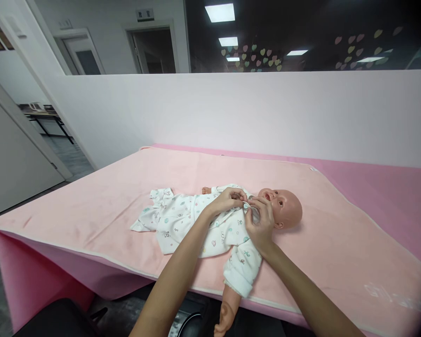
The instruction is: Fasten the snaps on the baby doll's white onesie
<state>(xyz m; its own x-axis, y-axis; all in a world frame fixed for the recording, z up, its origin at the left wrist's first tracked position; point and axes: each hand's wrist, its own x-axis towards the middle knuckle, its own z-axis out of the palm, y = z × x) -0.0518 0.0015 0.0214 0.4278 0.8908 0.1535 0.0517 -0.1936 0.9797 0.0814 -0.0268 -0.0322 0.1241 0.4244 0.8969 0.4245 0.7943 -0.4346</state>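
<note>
A baby doll (289, 208) lies on its back with its head to the right. It wears a white printed baby shirt (231, 229) and matching trousers (175, 213). At the neckline, my left hand (229, 198) pinches the shirt's edge between bent fingers. Close beside it, my right hand (261, 222) grips the same neck area, just below the doll's chin. The fingertips of both hands nearly meet there, and they hide part of the collar. One bare doll arm (228, 309) sticks out of a bunched sleeve and hangs over the table's near edge.
A peach mat (101, 187) covers the table over a pink cloth (400, 201). Behind it rises a white half wall (231, 112) with dark glass above. Below the near edge are a black chair (59, 318) and a dark round-topped object (191, 325).
</note>
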